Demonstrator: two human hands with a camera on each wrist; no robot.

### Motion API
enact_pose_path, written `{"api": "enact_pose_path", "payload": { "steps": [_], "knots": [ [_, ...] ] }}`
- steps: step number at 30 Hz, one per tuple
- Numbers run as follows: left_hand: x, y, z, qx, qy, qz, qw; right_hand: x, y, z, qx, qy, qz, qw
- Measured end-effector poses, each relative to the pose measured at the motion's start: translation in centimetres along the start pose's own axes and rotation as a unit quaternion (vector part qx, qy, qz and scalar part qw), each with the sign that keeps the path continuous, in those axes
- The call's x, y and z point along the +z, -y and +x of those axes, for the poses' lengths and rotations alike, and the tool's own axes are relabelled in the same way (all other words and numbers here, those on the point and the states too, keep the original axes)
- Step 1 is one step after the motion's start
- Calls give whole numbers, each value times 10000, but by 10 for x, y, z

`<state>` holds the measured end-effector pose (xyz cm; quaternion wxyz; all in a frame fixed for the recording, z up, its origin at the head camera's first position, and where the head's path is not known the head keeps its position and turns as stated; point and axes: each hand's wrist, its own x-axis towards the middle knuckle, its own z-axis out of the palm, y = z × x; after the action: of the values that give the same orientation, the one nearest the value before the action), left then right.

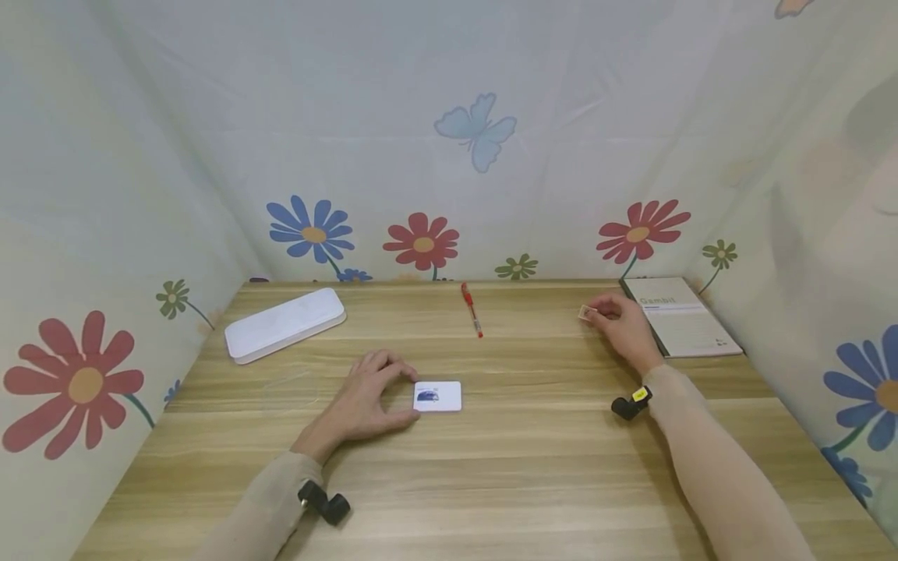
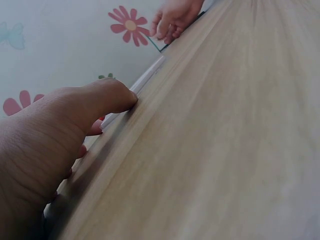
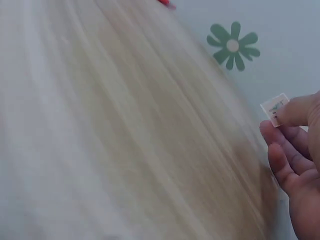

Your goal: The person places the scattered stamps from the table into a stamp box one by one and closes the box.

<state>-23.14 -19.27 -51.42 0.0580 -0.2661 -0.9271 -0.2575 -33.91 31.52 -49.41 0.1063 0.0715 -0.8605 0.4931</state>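
A white card or flat box with a dark blue picture [image 1: 449,396] lies on the wooden table. My left hand [image 1: 361,397] holds its left edge between thumb and fingers; in the left wrist view the thumb of the left hand [image 2: 65,125] is against the white object's edge [image 2: 147,75]. At the right, my right hand [image 1: 623,326] pinches a small pale square piece [image 1: 587,313] between thumb and fingers, just left of the notebook. The right wrist view shows this piece [image 3: 275,108], with small printed marks, at the fingertips of the right hand [image 3: 300,145].
A white case [image 1: 286,323] lies at the back left of the table [image 1: 491,483]. A red pen [image 1: 471,310] is at the back middle. The notebook [image 1: 687,323] lies at the back right. Something clear and flat [image 1: 291,388] lies left of my left hand. Flowered cloth [image 1: 351,140] surrounds the table.
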Motion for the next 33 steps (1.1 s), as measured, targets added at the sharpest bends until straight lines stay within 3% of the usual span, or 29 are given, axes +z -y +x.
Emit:
{"api": "enact_pose_path", "payload": {
  "steps": [4, 8, 19, 26, 33],
  "knots": [
    [0, 0, 1, 6, -6, 18, 10000, 2, 8, -7, 141, 44, 698, 9975],
    [1, 1, 1, -6, -3, 16, 10000, 5, 18, -13, 105, 102, 1010, 9948],
    [2, 1, 1, -25, -13, -3, 10000, 13, 56, -27, -57, 207, 864, 9960],
    [2, 2, 1, -27, 12, -17, 10000, 25, 71, -33, -349, 651, 1122, 9909],
    [2, 3, 1, 0, -11, -10, 10000, 37, 87, -39, -327, 865, 1438, 9853]
  ]
}}
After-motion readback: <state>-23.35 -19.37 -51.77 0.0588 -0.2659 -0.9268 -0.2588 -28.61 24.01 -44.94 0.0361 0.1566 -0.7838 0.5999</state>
